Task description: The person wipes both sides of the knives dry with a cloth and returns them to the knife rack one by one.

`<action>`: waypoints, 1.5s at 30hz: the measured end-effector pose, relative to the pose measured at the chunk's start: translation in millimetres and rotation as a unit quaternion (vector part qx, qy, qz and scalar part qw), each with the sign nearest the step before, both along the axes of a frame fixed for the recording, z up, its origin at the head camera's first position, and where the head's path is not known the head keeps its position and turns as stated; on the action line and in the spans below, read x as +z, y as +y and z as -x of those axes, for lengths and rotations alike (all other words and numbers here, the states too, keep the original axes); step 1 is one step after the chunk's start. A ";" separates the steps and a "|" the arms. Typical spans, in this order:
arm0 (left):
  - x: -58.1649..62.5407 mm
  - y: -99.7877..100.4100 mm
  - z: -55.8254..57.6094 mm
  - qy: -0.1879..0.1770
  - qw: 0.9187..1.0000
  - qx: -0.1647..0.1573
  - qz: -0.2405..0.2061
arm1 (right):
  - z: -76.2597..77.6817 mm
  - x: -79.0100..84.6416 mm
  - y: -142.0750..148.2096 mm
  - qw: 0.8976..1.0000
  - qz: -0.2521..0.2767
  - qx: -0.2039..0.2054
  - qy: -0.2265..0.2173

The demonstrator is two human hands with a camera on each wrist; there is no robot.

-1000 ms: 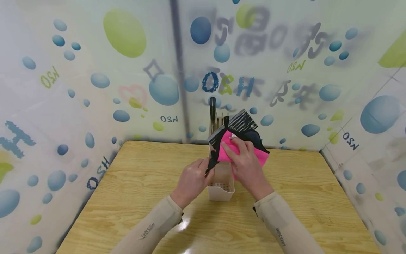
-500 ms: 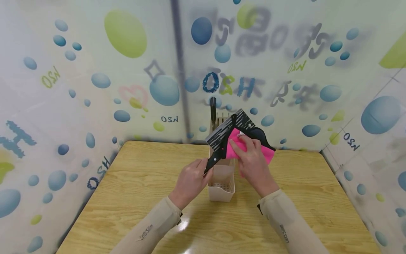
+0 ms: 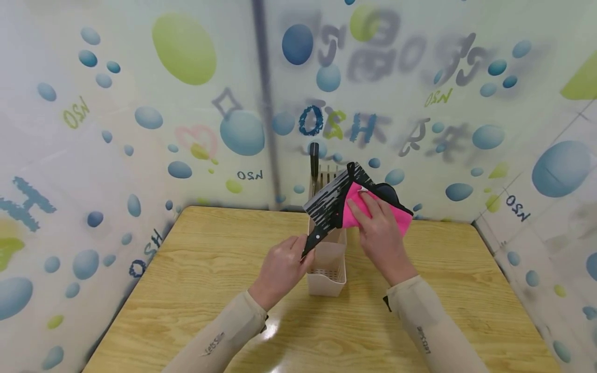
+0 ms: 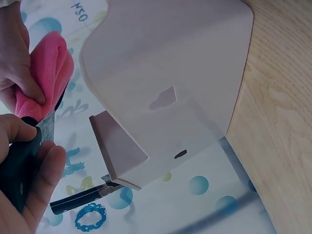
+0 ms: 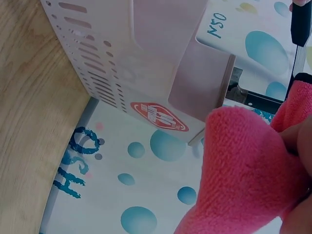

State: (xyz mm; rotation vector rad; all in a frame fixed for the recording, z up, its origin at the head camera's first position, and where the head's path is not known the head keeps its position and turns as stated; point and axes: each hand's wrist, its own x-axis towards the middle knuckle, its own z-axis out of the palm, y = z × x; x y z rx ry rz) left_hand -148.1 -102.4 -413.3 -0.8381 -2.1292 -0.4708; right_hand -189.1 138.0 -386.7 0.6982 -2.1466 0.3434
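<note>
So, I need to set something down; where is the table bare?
The tabletop is bare left of the knife holder, between the left sleeve and back wall, and right of the right sleeve. Crowded at the holder: the left hand grips the cleaver, the right hand the pink cloth.

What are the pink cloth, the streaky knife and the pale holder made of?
Pink cloth: soft textile, perhaps microfibre, from its fuzzy pile.
Knife blade: probably metal, thin and flat, with a black-and-grey streaked finish; its black handle looks smooth, perhaps plastic.
Pale holder: likely moulded plastic, matt, with smooth thin walls and neat slots.
</note>
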 end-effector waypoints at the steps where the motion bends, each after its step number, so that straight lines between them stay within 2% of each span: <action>1: 0.6 0.1 -0.4 -0.001 1.000 0.000 0.001 | 0.7 0.4 1.1 1.000 0.000 -0.002 0.001; 7: 1.7 -0.1 -2.2 -0.008 1.000 0.004 0.011 | 5.0 2.7 7.8 1.000 0.004 -0.012 0.001; 15: 1.5 0.9 -2.7 -0.009 1.000 0.006 0.012 | 1.9 2.9 9.3 1.000 0.007 -0.016 -0.025; 26: 1.3 3.1 -1.3 -0.006 1.000 0.009 0.009 | -7.0 -3.2 -6.3 1.000 0.011 0.006 -0.014; 34: 2.5 3.5 0.5 -0.006 1.000 0.011 0.011 | -17.6 -2.9 -16.8 0.999 0.002 -0.005 -0.046; 45: 3.4 3.2 1.3 -0.019 1.000 0.008 0.000 | -22.7 -5.5 -28.6 0.999 -0.008 0.005 -0.046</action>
